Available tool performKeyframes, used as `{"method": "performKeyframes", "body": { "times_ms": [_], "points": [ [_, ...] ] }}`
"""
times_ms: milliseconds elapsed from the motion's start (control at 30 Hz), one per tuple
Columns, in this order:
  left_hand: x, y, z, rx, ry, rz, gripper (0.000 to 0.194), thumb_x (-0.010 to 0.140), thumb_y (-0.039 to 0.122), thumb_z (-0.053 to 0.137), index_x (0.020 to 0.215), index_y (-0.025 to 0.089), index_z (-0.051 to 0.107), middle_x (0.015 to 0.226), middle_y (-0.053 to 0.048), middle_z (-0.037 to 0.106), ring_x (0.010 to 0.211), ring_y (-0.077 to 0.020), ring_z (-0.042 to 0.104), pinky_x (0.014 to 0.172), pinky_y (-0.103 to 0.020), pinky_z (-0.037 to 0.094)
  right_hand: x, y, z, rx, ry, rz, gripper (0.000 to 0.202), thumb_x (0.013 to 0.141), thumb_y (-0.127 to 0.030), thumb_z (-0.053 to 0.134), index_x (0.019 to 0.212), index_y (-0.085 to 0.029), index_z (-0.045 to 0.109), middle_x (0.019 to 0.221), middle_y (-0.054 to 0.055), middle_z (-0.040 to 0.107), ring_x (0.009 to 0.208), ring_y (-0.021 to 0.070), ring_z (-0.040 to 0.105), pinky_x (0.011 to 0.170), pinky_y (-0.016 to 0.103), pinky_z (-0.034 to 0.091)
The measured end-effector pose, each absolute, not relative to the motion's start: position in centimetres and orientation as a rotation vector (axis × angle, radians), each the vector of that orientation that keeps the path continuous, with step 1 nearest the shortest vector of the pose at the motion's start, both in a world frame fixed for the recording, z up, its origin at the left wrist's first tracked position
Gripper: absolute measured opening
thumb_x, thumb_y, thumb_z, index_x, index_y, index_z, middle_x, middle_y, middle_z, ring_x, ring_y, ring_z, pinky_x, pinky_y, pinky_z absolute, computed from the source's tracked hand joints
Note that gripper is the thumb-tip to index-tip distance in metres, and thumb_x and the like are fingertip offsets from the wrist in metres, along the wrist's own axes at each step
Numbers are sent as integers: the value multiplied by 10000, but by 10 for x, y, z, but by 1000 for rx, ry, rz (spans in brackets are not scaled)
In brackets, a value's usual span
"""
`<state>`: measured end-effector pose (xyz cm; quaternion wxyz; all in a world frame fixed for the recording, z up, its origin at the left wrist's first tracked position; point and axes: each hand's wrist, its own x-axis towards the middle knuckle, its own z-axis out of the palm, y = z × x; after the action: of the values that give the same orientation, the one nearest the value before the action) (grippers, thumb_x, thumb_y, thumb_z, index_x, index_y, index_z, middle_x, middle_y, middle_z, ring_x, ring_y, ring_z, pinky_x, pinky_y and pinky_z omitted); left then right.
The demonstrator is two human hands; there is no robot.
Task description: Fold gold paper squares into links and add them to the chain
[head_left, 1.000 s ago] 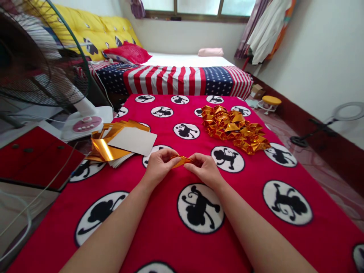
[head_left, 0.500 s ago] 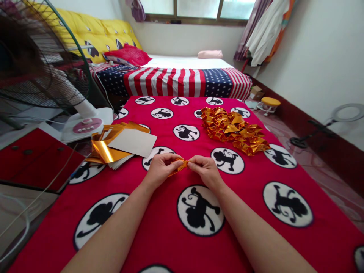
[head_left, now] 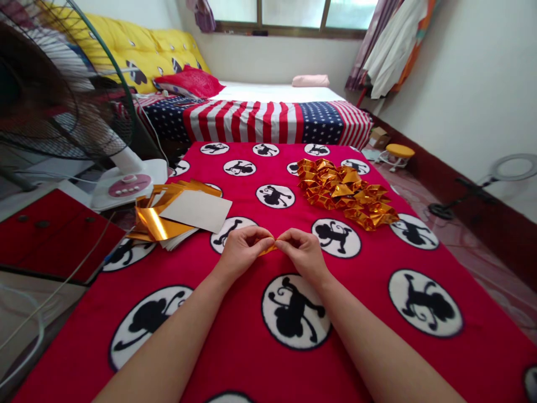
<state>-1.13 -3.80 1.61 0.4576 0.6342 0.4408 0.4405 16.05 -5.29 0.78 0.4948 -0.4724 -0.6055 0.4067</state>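
My left hand [head_left: 244, 249] and my right hand [head_left: 302, 250] meet over the middle of the red cloth [head_left: 226, 341]. Between their fingertips is a small piece of gold foil paper [head_left: 268, 248], pinched by thumb and fingers on both sides. Most of this paper is hidden behind the fingers, so its folded shape cannot be made out. Left of my hands lies a loose stack of gold foil sheets [head_left: 157, 224], with a pale sheet [head_left: 197, 209] face down on top. Farther off to the right sits a cluster of folded gold foil pieces [head_left: 344, 190] in rows.
An electric fan [head_left: 130, 179] stands at the left beside a red-fronted cabinet [head_left: 54, 235], with cables [head_left: 62, 282] hanging over it. Beyond the cloth is a bed with a striped cover [head_left: 247, 120]. A yellow stool [head_left: 400, 150] and a ring-light stand [head_left: 461, 196] are at the right.
My left hand has shifted slightly right, bringing both hands' fingertips closer together. Less of the gold foil paper shows between them. The stack and the folded pieces stay put.
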Motion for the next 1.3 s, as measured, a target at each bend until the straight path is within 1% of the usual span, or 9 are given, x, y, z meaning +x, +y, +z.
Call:
{"method": "performKeyframes", "body": {
  "times_ms": [100, 200, 333, 433, 700, 867, 1033, 1133, 1300],
  "points": [
    [-11, -37, 15, 1416, 992, 1094, 408, 660, 365, 812, 986, 151, 694, 954, -77, 748, 840, -212, 703, 758, -300, 565, 163, -52, 8, -1144, -1366, 939, 144, 785, -296, 675, 701, -180, 657, 658, 6, 622, 616, 134, 525, 580, 244, 402],
    [-12, -36, 14, 1336, 979, 1078, 441, 624, 381, 838, 969, 141, 707, 976, -91, 756, 901, -241, 710, 802, -324, 567, 165, -53, 10, -1156, -1332, 911, 170, 792, -315, 667, 686, -185, 637, 633, -5, 583, 592, 126, 492, 561, 245, 385],
    [-12, -37, 16, 1211, 1004, 1111, 443, 605, 377, 851, 941, 120, 720, 901, -96, 766, 789, -229, 727, 697, -294, 577, 164, -54, 10, -1151, -1316, 926, 169, 786, -328, 672, 703, -185, 636, 641, -3, 583, 594, 126, 489, 561, 246, 384],
    [-10, -38, 17, 1194, 1004, 1113, 420, 630, 375, 839, 940, 113, 729, 860, -101, 766, 730, -226, 733, 634, -270, 574, 163, -54, 10, -1151, -1275, 949, 159, 775, -319, 681, 711, -179, 642, 651, 0, 589, 600, 124, 490, 562, 243, 382],
    [-13, -36, 12, 1155, 905, 1051, 569, 720, 548, 727, 1062, 94, 697, 937, -124, 743, 766, -283, 745, 628, -331, 611, 163, -54, 10, -1172, -1177, 1032, 175, 753, -336, 683, 689, -179, 637, 610, -12, 568, 549, 108, 461, 520, 235, 359],
    [-13, -34, 10, 1128, 895, 1035, 535, 732, 537, 720, 1037, 99, 691, 883, -107, 749, 748, -265, 745, 645, -328, 613, 162, -55, 11, -1192, -1201, 1050, 198, 753, -357, 672, 673, -183, 623, 608, -9, 560, 537, 108, 446, 504, 237, 345],
    [-13, -35, 12, 1165, 953, 1047, 466, 741, 506, 722, 985, 111, 694, 899, -97, 752, 692, -215, 739, 564, -231, 568, 162, -55, 11, -1162, -1241, 1036, 193, 764, -339, 672, 671, -182, 609, 623, -11, 552, 566, 110, 453, 527, 237, 347],
    [-14, -36, 12, 1197, 970, 1043, 442, 751, 508, 709, 970, 124, 697, 933, -92, 751, 665, -206, 734, 538, -228, 557, 162, -54, 10, -1160, -1282, 1039, 215, 776, -349, 669, 665, -186, 586, 607, -21, 517, 556, 107, 430, 522, 236, 336],
    [-15, -34, 9, 1219, 957, 1032, 392, 768, 490, 693, 943, 139, 692, 942, -80, 750, 659, -201, 732, 547, -239, 562, 162, -54, 9, -1139, -1327, 1110, 178, 795, -367, 653, 798, -192, 625, 684, -11, 568, 559, 109, 449, 502, 233, 338]
  ]
}}
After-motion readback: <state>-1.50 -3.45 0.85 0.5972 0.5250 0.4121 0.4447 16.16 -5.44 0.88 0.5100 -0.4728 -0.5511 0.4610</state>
